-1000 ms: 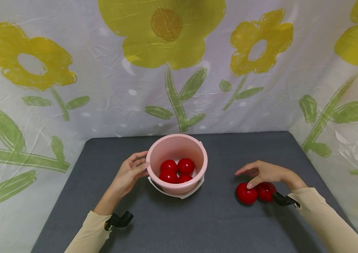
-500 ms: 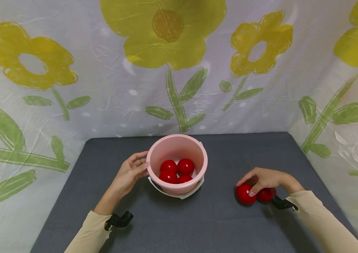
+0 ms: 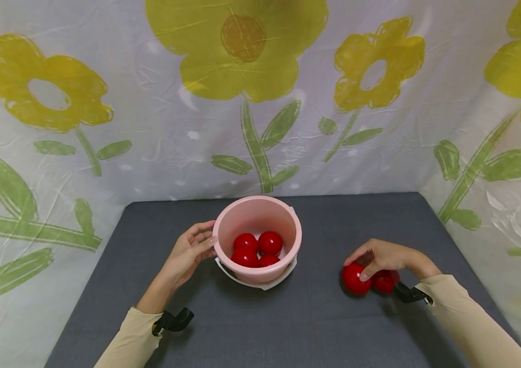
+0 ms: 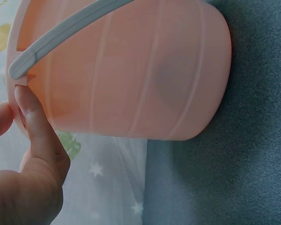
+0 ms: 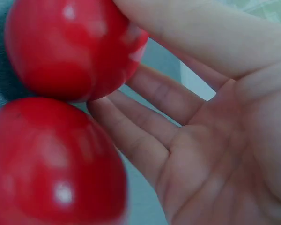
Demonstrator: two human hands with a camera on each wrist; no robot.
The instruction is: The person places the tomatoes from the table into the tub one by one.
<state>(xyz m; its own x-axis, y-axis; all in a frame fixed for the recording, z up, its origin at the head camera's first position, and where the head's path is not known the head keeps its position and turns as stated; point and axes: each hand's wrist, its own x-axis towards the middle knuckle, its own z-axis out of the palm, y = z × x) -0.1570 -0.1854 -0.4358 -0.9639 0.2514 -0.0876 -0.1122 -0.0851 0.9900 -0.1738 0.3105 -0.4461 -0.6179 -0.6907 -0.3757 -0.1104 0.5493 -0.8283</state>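
Note:
A pink bucket (image 3: 257, 204) with a white handle (image 4: 75, 30) stands upright on the dark table, several shiny red balls (image 3: 270, 242) lying in its bottom. My left hand (image 3: 187, 255) pinches its rim at the left side, thumb and fingers on either side of the edge beside the handle's joint. To the right, my right hand (image 3: 386, 256) grips a red ball (image 3: 356, 279) between thumb and fingers. A second red ball (image 3: 383, 281) sits right beside it, partly under the hand; the right wrist view shows this ball (image 5: 56, 164) nearest the camera.
A dark grey cloth covers the table (image 3: 306, 327). Behind and at both sides hangs a white curtain (image 3: 164, 143) with yellow flowers. Each wrist carries a black camera mount (image 3: 173, 320).
My right hand has come down from above the two balls and closed its thumb and fingers around the left one, which has shifted slightly. The left hand and bucket have stayed put.

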